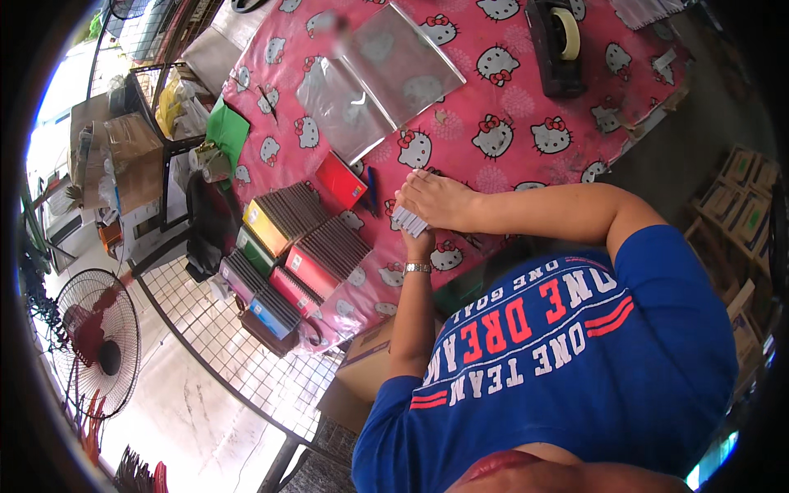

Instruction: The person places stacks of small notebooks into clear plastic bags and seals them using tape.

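While a floor fan (97, 343) stands far off at eight o'clock, boxes of slim packs (289, 255) sit in rows at nine o'clock on the pink patterned counter (509, 107). A red booklet (341, 181) lies just beside them, with clear plastic sleeves (374, 74) at twelve o'clock. Near the centre, the left hand (417, 241) curls closed under a small stack of white sticks (408, 220), gripping it from below. The right hand (436, 200) presses down on top, fingers closed over the same stack. A tape dispenser (557, 41) rests at one o'clock.
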The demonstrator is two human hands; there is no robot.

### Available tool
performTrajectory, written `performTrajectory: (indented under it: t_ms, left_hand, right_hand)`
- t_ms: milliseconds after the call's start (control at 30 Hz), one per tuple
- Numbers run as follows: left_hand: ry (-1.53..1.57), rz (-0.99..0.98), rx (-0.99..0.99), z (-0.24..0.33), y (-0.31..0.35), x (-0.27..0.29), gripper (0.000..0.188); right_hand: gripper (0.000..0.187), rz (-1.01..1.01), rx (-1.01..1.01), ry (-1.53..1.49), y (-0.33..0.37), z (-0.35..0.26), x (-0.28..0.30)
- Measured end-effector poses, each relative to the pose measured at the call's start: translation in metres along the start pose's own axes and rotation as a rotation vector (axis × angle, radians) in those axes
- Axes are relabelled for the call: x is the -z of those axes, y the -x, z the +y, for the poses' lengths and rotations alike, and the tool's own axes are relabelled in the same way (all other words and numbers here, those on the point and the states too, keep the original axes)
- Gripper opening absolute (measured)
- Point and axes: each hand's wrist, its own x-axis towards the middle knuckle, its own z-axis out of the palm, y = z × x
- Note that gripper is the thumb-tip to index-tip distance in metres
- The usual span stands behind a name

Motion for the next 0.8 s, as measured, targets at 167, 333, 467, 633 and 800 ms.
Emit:
performTrajectory:
  t_ms: [167, 333, 467, 633, 800]
  left_hand:
    - [-0.120, -0.036, -0.041, -0.025, 0.014, -0.002, 0.069]
    - [-0.026, -0.107, 0.001, -0.025, 0.001, 0.005, 0.059]
    - [-0.253, -0.290, -0.226, -0.025, -0.051, 0.036, 0.055]
    - [0.017, -0.008, -0.051, 0.029, -0.202, -0.021, 0.039]
    - [-0.219, -0.020, 0.159, 0.054, -0.247, -0.070, 0.029]
  right_hand:
    - [0.042, 0.179, 0.063, 0.094, 0.003, -0.008, 0.007]
    - [0.031, 0.191, 0.090, 0.078, 0.001, 0.001, -0.002]
    - [0.028, 0.238, -0.098, 0.057, 0.033, 0.034, 0.008]
    - [0.033, 0.299, -0.417, 0.143, 0.085, 0.088, 0.059]
    - [0.030, 0.282, -0.598, 0.276, 0.121, 0.113, 0.058]
